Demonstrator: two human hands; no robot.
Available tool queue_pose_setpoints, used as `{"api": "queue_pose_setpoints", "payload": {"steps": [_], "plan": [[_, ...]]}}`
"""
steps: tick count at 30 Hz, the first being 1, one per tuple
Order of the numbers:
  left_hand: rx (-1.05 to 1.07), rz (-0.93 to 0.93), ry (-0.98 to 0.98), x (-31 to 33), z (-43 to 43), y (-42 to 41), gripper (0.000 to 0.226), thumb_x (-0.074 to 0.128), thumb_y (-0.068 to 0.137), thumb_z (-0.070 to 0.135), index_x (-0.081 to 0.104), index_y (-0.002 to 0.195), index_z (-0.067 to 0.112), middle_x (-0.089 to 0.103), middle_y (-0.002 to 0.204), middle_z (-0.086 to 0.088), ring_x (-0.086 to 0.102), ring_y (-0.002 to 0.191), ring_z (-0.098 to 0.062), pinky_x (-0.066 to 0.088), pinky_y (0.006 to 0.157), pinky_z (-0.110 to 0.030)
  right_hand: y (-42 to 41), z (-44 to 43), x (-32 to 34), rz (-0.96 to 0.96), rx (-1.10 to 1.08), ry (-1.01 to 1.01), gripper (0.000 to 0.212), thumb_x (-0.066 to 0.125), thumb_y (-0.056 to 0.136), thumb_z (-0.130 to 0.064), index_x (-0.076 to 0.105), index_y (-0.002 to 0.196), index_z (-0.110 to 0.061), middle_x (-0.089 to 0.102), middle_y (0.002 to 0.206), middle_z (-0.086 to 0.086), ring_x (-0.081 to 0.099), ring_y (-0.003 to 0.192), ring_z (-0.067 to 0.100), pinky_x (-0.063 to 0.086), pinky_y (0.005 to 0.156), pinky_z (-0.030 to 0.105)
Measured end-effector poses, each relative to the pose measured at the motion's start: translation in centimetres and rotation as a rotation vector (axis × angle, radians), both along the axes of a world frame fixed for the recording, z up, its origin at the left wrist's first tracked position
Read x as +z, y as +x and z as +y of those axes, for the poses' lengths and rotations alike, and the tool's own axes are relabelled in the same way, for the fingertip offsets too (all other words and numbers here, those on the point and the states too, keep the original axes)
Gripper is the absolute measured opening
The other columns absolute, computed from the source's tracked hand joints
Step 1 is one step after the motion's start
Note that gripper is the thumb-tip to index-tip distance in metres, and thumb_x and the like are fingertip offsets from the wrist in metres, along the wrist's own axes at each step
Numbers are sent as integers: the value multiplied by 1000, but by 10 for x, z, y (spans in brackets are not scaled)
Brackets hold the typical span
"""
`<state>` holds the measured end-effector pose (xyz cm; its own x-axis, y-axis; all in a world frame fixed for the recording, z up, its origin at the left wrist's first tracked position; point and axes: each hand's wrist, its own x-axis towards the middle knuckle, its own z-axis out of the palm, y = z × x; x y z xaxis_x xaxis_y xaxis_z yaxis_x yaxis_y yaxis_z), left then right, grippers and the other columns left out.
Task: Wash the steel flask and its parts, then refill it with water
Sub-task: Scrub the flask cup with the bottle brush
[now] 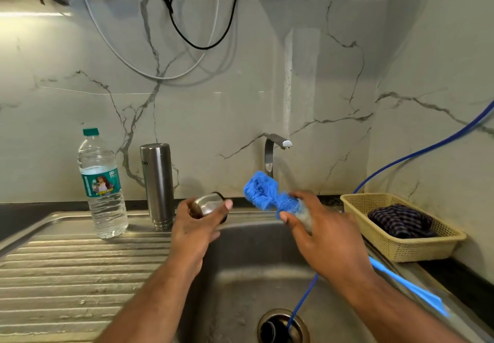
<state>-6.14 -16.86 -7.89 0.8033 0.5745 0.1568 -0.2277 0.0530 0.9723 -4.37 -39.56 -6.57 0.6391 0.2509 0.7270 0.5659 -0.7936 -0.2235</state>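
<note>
Above the sink [248, 276] we see the left hand [196, 225] curled around the steel cap [209, 203] and the right hand [318, 225] gripping a blue scrubber [263, 191]. The steel flask [157, 185] stands upright left of the sink, beside a water bottle [103, 190]. A basket [401, 249] sits right of the sink.

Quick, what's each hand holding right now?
Left hand: grips the steel cap.
Right hand: grips the blue scrubber.

1. The single head-worn view looks forward and down from just in front of the sink [248, 268], facing the wall [240, 102] behind it.
2. It is near: the left hand [197, 225] and right hand [320, 233] reach over the sink.
</note>
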Motion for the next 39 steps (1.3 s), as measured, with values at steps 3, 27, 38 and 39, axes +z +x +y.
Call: {"api": "queue_pose_setpoints", "payload": {"steps": [3, 27, 38, 39], "plan": [[23, -6, 361, -7, 2, 4, 61, 97, 61, 20, 61, 106, 40, 66, 108, 2, 68, 100, -19, 63, 78, -38, 0, 0, 3, 29, 157, 7, 43, 49, 96, -64, 52, 133, -41, 59, 74, -23, 46, 62, -8, 42, 71, 30], [-84, 19, 716, -17, -14, 8, 50, 95, 62, 21, 68, 102, 35, 73, 92, 12, 69, 87, -2, 58, 78, -26, 5, 7, -13, 455, 287, 70, 57, 50, 91, -74, 47, 140, -46, 67, 111, -17, 63, 95, 1, 58, 83, 32], [-93, 32, 746, -18, -12, 9, 61, 96, 60, 26, 65, 112, 35, 71, 100, 13, 68, 90, -2, 60, 79, -26, 14, 0, -7, 510, 242, 183, 50, 58, 92, -66, 56, 135, -41, 66, 115, -17, 61, 98, 0, 47, 74, 20], [-107, 39, 739, -18, -12, 9, 60, 96, 62, 24, 66, 112, 35, 72, 100, 13, 69, 91, -2, 61, 81, -27, 13, 0, -7, 553, 302, 178, 49, 61, 91, -64, 59, 134, -40, 68, 110, -17, 63, 92, -2, 47, 71, 16]]}}
